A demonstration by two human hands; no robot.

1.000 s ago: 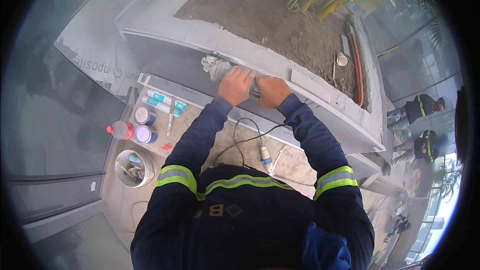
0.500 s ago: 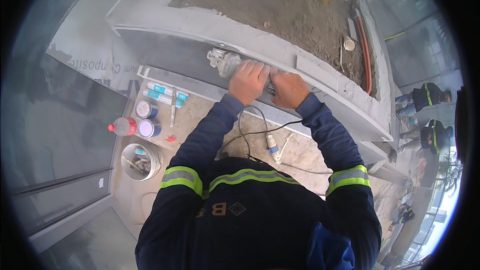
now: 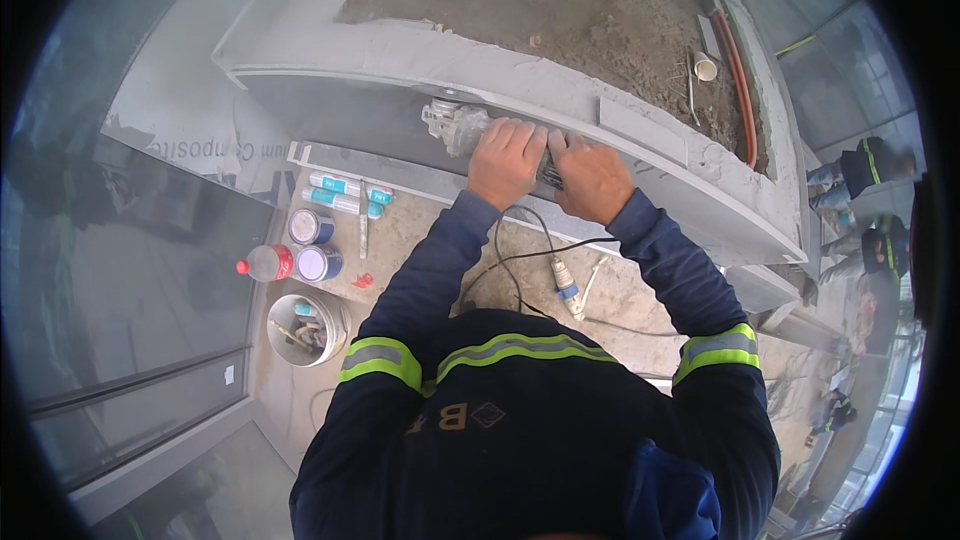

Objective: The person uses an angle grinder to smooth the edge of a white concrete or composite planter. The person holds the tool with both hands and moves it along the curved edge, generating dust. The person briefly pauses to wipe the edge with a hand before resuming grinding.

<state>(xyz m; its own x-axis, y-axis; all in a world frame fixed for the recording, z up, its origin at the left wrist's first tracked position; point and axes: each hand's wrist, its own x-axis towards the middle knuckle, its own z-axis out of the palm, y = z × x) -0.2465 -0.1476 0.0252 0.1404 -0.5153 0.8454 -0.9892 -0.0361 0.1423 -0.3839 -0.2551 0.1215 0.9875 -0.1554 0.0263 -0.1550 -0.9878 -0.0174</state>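
Observation:
A dusty angle grinder [image 3: 462, 128] lies sideways along the upright face of a planter wall [image 3: 330, 105], its head toward the left and close under the ledge. My left hand [image 3: 508, 162] wraps round the front of its body. Just to the right, my right hand [image 3: 592, 178] is closed round the rear of the tool, which shows between the two hands. Most of the body and the switch are hidden by my fingers. From behind the hands a black cord [image 3: 540, 262] runs down toward a white-and-blue plug connector [image 3: 567, 288] on the ground.
On the left stand two cans [image 3: 318, 262], a red-capped bottle [image 3: 268, 263] and a white bucket [image 3: 330, 325] with tools in it. Teal-and-white tubes [image 3: 345, 202] lie near a thin strip [image 3: 363, 220]. Soil [image 3: 540, 0] fills the planter; other people [image 3: 865, 175] are at far right.
The whole view has shifted, with the scene now slightly further right. Both hands keep their grip on the grinder, which stays at nearly the same spot on the wall.

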